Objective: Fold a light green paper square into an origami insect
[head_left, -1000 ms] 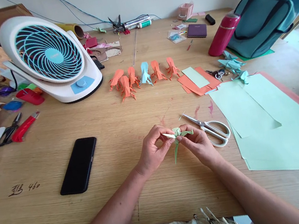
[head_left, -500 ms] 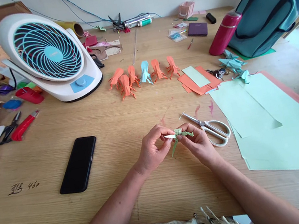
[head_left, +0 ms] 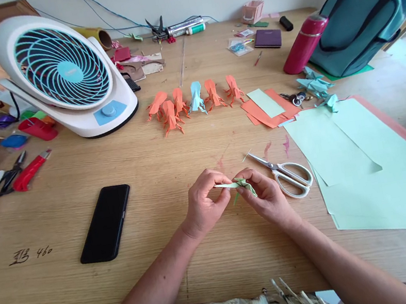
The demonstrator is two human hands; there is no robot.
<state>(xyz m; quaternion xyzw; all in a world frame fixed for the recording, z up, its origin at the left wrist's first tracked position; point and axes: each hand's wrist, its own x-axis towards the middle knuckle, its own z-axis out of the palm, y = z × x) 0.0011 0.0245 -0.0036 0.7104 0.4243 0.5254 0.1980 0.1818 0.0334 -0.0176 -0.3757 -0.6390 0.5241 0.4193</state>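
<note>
A small folded piece of light green paper (head_left: pixel 240 184) with narrow points is held above the table between both hands. My left hand (head_left: pixel 208 198) pinches one pale strip of it between thumb and fingers. My right hand (head_left: pixel 268 195) grips its folded body, and the fingers partly hide it. White-handled scissors (head_left: pixel 293 178) lie just beyond the right hand, blades slightly apart. Farther back stand several orange folded paper figures (head_left: pixel 170 116), with a light blue one (head_left: pixel 196 98) among them.
Pale green sheets (head_left: pixel 375 195) cover the right side. Orange paper pieces (head_left: pixel 270 111) and keys (head_left: pixel 298 98) lie behind. A black phone (head_left: pixel 106 224) rests left, below the fan (head_left: pixel 67 76). A pink bottle (head_left: pixel 305 45) leans near a teal bag (head_left: pixel 358 30). A red cutter (head_left: pixel 31 171) lies far left.
The folded green paper has turned in my fingers; its pale strip now points farther left, and its right part has tilted downward. Both hands stay nearly in place.
</note>
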